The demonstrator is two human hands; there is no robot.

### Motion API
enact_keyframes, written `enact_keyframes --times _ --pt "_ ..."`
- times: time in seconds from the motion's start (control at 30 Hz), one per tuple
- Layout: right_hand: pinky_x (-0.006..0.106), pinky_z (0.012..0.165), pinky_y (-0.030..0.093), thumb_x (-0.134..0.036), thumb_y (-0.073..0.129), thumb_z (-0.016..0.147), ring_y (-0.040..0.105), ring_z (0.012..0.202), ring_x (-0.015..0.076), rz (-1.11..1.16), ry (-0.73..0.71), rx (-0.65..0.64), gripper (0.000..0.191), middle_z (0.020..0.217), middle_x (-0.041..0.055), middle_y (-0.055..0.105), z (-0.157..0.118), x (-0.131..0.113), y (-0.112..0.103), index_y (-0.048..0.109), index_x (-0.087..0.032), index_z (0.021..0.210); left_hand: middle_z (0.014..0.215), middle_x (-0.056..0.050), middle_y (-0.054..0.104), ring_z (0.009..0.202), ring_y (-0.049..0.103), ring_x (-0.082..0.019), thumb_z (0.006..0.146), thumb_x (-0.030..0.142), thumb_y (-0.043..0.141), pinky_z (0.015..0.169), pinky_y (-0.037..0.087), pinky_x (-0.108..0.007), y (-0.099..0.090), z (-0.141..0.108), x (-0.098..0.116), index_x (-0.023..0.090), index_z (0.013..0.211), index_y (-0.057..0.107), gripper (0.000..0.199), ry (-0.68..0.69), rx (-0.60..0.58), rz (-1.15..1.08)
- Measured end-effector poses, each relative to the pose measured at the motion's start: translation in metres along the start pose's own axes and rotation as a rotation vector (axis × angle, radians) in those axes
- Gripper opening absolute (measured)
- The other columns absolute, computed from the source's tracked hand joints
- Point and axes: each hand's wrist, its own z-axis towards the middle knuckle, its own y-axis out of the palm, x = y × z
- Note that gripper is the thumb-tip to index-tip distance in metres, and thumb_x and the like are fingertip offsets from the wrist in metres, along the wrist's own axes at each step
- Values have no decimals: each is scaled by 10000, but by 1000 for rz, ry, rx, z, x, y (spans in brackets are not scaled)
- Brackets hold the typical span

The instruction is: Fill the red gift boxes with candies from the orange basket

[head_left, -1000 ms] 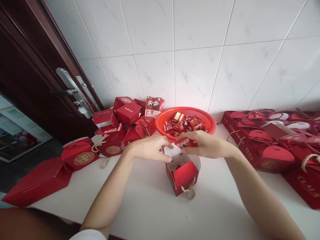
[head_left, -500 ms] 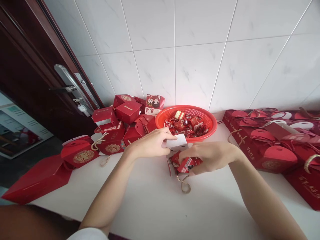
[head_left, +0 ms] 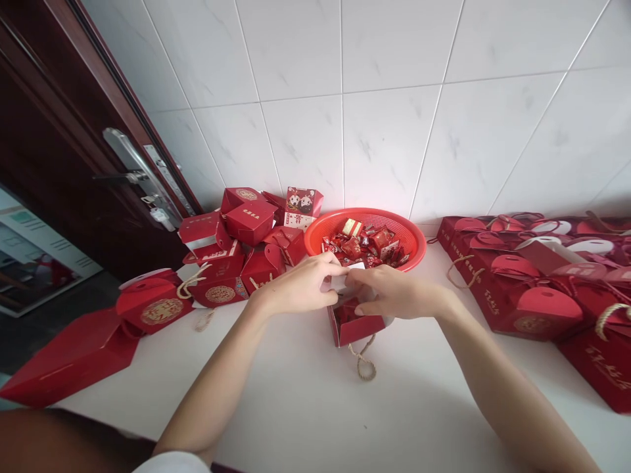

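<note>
A small red gift box (head_left: 359,330) stands with its top open on the white table, red-wrapped candies (head_left: 348,310) inside. My left hand (head_left: 313,282) pinches its white-lined flap at the far left side. Over the box's far right edge bends my right hand (head_left: 401,292), its fingers on the flap and its thumb above the candies. Both hands hide much of the flap. A twisted cord loop (head_left: 365,369) lies in front of the box. Right behind the hands sits an orange-red plastic basket (head_left: 417,240) with many wrapped candies.
Red gift boxes (head_left: 251,220) are piled at the left, with more boxes (head_left: 162,307) in a row toward me. Many red boxes with rope handles (head_left: 517,295) fill the right side. A tiled wall (head_left: 379,144) rises behind; a dark door (head_left: 73,131) is at the left.
My right hand has put the red candy packet down in the box and moved up and back to the flap. My left hand has stayed at the flap.
</note>
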Motion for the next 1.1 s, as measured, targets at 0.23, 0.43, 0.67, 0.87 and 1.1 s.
enact_keyframes --times 0.23,0.43,0.67,0.87,1.1 --pt "240 641 461 -242 597 896 673 830 174 36 -109 -173 202 971 49 729 -20 -4 -17 697 -182 1062 1120 -60 623 994 624 -213 826 177 580 875 493 -311 6 7 -13 238 1294 663 479 -17 -23 -30" --pt "244 625 446 -302 643 891 645 773 162 8 -125 -74 185 892 31 708 -33 3 -16 713 -197 1026 1198 -64 635 1015 634 -214 838 193 577 844 502 -288 8 12 -19 240 1293 670 467 -32 -79 -33" --pt "264 586 410 -145 621 863 513 662 142 -141 -119 345 152 732 0 596 -56 18 23 555 -196 737 1080 -53 654 957 650 -207 909 395 589 846 519 -307 14 13 -15 270 1199 730 346 75 -47 -86" --pt "425 872 533 -232 635 899 609 1051 260 -137 -147 701 34 1063 98 672 -74 44 62 618 -220 925 1130 -59 640 1035 647 -203 905 380 604 913 522 -309 30 16 3 248 1121 764 300 241 -53 -215" --pt "510 1054 481 -328 641 922 551 1303 292 -32 -38 1018 413 1369 135 590 -73 54 101 490 -254 1300 1256 -24 632 1148 616 -220 865 354 658 987 466 -318 34 16 13 272 1020 775 211 319 -125 -195"
